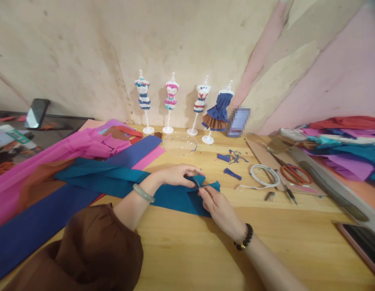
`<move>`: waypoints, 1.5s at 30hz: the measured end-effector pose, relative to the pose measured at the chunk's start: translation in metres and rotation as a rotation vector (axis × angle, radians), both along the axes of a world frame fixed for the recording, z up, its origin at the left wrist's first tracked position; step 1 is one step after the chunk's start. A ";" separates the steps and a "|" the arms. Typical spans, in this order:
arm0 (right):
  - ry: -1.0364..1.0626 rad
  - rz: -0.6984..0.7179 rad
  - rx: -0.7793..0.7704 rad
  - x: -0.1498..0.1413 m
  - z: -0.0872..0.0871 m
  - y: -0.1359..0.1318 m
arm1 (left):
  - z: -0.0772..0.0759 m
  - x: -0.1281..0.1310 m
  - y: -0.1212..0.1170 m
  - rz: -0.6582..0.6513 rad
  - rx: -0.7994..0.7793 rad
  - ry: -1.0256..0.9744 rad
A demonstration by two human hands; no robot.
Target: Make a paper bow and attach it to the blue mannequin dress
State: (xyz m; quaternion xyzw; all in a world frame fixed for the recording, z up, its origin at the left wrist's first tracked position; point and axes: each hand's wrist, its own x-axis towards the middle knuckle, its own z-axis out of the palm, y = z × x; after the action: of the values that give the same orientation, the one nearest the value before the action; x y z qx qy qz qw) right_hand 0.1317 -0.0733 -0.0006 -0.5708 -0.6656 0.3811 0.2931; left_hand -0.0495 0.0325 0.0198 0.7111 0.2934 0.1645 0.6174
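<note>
A long strip of teal fabric (pixel 175 198) lies across the wooden table under both hands. Its right end is creased and folded up. My left hand (pixel 175 176), with a pale green bangle at the wrist, rests on this strip, fingers stretched to the right and thumb apart from them. Pinched in my right hand (pixel 216 202) is a thin silvery tool (pixel 197 182), its tip at the raised fabric near my left fingertips. My right fingers hide most of the tool, so its kind is unclear. A dark bead bracelet circles my right wrist.
Blue fabric (pixel 51 218) and pink fabric (pixel 69 157) spread leftward. Several small dress forms, one wearing a blue-brown dress (pixel 219 109), stand along the wall. Rightward lie fabric scraps (pixel 232 173), a coiled white tape (pixel 264 176), orange-handled scissors (pixel 296 173), a pen (pixel 288 192) and a phone (pixel 363 242).
</note>
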 end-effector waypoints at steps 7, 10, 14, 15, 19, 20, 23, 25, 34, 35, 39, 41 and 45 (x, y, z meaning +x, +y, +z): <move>-0.013 0.001 0.027 -0.005 0.000 0.002 | -0.005 -0.003 0.004 -0.072 0.066 0.006; -0.005 0.005 0.029 -0.005 -0.001 0.002 | -0.006 -0.003 0.004 -0.086 0.045 0.013; -0.014 0.004 0.034 -0.004 -0.003 0.002 | -0.004 -0.003 0.004 -0.101 0.049 0.021; -0.015 0.003 0.040 -0.005 -0.005 0.003 | -0.003 -0.003 0.004 -0.102 0.058 0.024; -0.016 -0.008 0.052 -0.006 -0.006 0.003 | -0.005 -0.003 0.004 -0.109 0.067 0.006; -0.013 -0.015 0.055 -0.006 -0.004 0.002 | -0.006 -0.003 0.004 -0.105 0.060 -0.001; -0.002 -0.077 0.100 0.006 0.008 0.000 | -0.007 -0.002 0.004 -0.081 0.025 0.005; -0.045 -0.145 0.139 0.023 0.019 -0.001 | -0.002 -0.002 0.002 -0.090 -0.023 0.037; -1.041 -0.176 -0.002 0.106 0.020 -0.011 | 0.045 -0.004 -0.022 -0.159 -0.122 0.291; -1.111 -0.167 0.020 0.106 0.021 -0.012 | 0.046 -0.004 -0.026 -0.148 -0.146 0.296; -1.054 -0.155 0.161 0.081 0.037 0.003 | 0.047 -0.012 -0.034 -0.002 -0.024 0.459; -0.781 -0.039 0.192 0.057 0.044 0.020 | 0.047 -0.023 -0.037 0.140 0.219 0.622; -0.590 0.153 0.227 0.012 0.040 0.059 | 0.047 -0.050 -0.047 0.234 0.546 0.883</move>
State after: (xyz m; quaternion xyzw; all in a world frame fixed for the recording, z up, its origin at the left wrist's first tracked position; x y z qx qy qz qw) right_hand 0.1437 -0.0144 0.0396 -0.5688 -0.8010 0.1432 0.1199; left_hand -0.0999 -0.0144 0.0668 0.8100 0.5493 -0.0126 0.2050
